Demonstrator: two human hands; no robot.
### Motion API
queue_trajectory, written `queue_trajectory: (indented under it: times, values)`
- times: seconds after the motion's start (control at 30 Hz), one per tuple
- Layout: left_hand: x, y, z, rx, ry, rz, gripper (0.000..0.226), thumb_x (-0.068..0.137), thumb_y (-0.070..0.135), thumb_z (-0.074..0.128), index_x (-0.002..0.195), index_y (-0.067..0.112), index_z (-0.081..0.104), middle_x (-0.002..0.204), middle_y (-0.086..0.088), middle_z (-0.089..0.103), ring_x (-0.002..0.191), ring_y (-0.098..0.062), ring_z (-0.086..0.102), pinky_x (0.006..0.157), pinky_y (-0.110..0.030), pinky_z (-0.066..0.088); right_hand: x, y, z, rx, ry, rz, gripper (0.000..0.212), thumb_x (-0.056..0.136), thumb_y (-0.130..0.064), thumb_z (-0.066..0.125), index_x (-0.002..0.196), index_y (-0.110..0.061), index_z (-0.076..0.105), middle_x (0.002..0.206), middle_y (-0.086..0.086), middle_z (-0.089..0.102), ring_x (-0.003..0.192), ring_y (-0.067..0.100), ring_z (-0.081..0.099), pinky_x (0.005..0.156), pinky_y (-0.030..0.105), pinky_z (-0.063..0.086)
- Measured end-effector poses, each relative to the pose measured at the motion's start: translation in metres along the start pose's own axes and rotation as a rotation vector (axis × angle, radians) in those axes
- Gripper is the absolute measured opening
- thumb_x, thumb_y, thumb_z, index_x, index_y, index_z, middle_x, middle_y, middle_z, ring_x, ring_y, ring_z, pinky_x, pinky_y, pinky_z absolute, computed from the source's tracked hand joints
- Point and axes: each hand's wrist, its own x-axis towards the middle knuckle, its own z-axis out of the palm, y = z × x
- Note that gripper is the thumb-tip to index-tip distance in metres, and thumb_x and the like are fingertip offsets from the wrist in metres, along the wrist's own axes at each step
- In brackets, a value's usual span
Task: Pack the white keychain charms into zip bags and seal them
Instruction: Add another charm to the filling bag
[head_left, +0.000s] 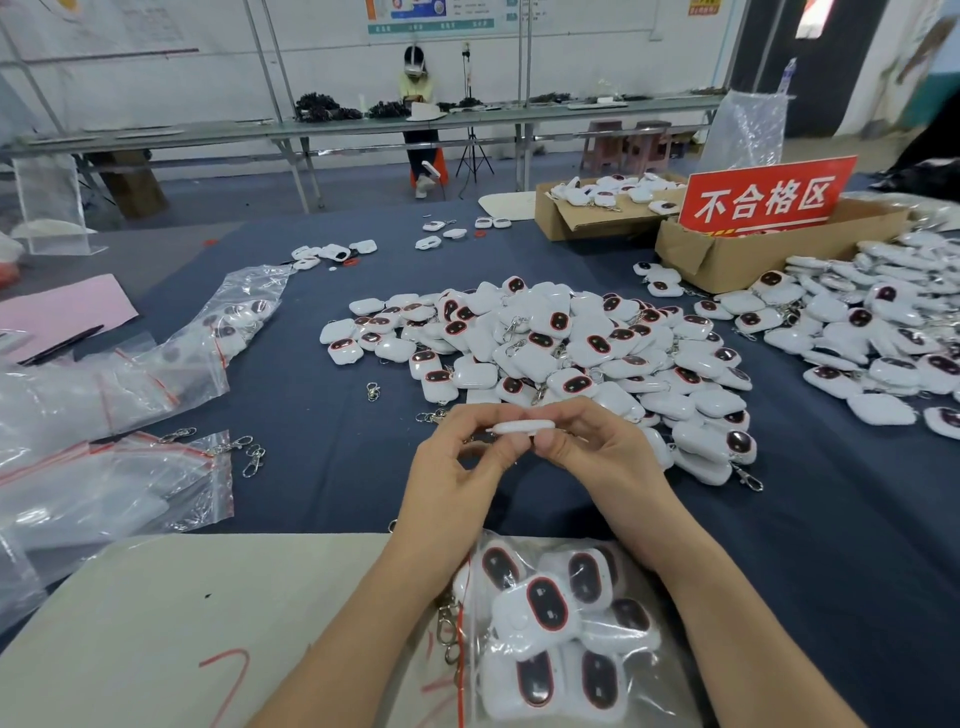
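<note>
Both hands hold one white keychain charm (517, 427) edge-on above the dark blue table. My left hand (457, 478) pinches its left end, and my right hand (597, 447) pinches its right end with curled fingers. A large heap of white charms with dark oval faces (545, 343) lies just beyond the hands. A clear zip bag (550, 629) holding several charms rests near me between my forearms. Empty zip bags with red seal lines (114, 493) lie at the left.
More charms (878, 332) spread at the right beside cardboard boxes (727, 260) and a red sign (763, 197). Loose metal clasps (252, 460) lie left of the hands. A beige sheet (182, 613) covers the near table edge. A person (415, 88) sits at a far bench.
</note>
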Motion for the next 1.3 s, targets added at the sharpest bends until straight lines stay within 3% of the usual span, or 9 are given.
queue_trajectory:
  times: [0.23,0.37,0.53,0.63,0.7,0.8,0.9,1.17,1.3]
  values:
    - [0.0000,-0.0031,-0.0010,0.013,0.021,0.024,0.016,0.092,0.012,0.072,0.098,0.026,0.075,0.097,0.009,0.075,0.095,-0.007,0.069,0.082,-0.016,0.051,0.0001,0.0001,0.0021,0.017,-0.010,-0.001,0.015,0.087,0.009,0.065,0.091,-0.004,0.070,0.092,0.001,0.078,0.091,0.011,0.073,0.080,0.018,0.054]
    - [0.0002,-0.0034,-0.0006,0.017,0.008,0.019,0.014,0.094,0.015,0.071,0.103,0.026,0.073,0.100,0.010,0.074,0.096,-0.005,0.068,0.082,-0.015,0.050,0.0005,-0.0005,0.0035,0.003,0.010,-0.011,0.013,0.088,0.007,0.066,0.095,-0.004,0.070,0.097,0.003,0.078,0.094,0.011,0.072,0.082,0.018,0.054]
    - [0.0039,-0.0042,-0.0040,-0.058,-0.023,-0.131,0.020,0.098,0.032,0.064,0.119,0.033,0.064,0.105,0.011,0.072,0.089,-0.002,0.068,0.079,-0.015,0.052,0.0016,0.0013,0.0026,0.016,-0.003,0.036,0.019,0.090,0.008,0.064,0.101,-0.006,0.070,0.121,-0.001,0.073,0.115,0.010,0.067,0.088,0.015,0.051]
    - [0.0070,-0.0066,-0.0078,-0.040,-0.023,-0.177,0.028,0.097,0.022,0.069,0.123,0.032,0.066,0.107,0.013,0.075,0.094,-0.006,0.070,0.085,-0.020,0.055,0.0020,0.0025,0.0019,0.046,-0.081,0.084,0.032,0.091,0.004,0.064,0.120,-0.010,0.065,0.127,-0.001,0.069,0.118,0.011,0.065,0.093,0.017,0.051]
    - [0.0065,-0.0075,-0.0079,-0.032,-0.014,-0.153,0.032,0.095,0.016,0.071,0.121,0.034,0.067,0.108,0.013,0.074,0.097,-0.006,0.069,0.087,-0.018,0.054,0.0032,0.0036,0.0018,0.038,-0.058,0.110,0.036,0.091,-0.005,0.068,0.125,-0.017,0.064,0.120,0.001,0.073,0.113,0.013,0.068,0.091,0.019,0.053]
    - [0.0042,-0.0065,-0.0064,-0.005,-0.025,-0.101,0.030,0.095,0.013,0.070,0.117,0.033,0.068,0.106,0.011,0.074,0.093,-0.004,0.067,0.082,-0.015,0.051,0.0045,0.0060,0.0033,0.091,0.035,0.130,0.021,0.090,-0.003,0.068,0.109,-0.013,0.069,0.102,0.010,0.077,0.101,0.022,0.072,0.082,0.024,0.058]
    - [0.0030,-0.0043,-0.0045,0.015,-0.026,-0.065,0.019,0.096,0.019,0.069,0.110,0.031,0.070,0.101,0.016,0.075,0.093,0.000,0.068,0.082,-0.011,0.048,0.0039,0.0071,0.0040,0.100,0.071,0.119,0.015,0.089,0.003,0.068,0.097,-0.009,0.070,0.093,0.007,0.078,0.092,0.018,0.074,0.076,0.022,0.059]
    - [0.0001,-0.0053,-0.0021,0.003,0.025,-0.049,0.014,0.093,0.014,0.071,0.099,0.027,0.073,0.093,0.015,0.076,0.086,0.000,0.068,0.076,-0.009,0.048,0.0029,0.0041,0.0052,0.089,0.084,0.087,0.023,0.086,0.009,0.067,0.085,-0.013,0.072,0.086,0.004,0.078,0.084,0.013,0.074,0.072,0.020,0.058]
    - [0.0010,-0.0066,-0.0033,-0.007,0.040,-0.040,0.017,0.097,0.017,0.067,0.103,0.032,0.073,0.091,0.014,0.075,0.078,0.000,0.066,0.074,-0.011,0.050,0.0029,0.0024,0.0062,0.112,0.083,0.082,0.022,0.086,-0.001,0.071,0.086,-0.022,0.079,0.095,0.004,0.078,0.091,0.016,0.074,0.072,0.021,0.059]
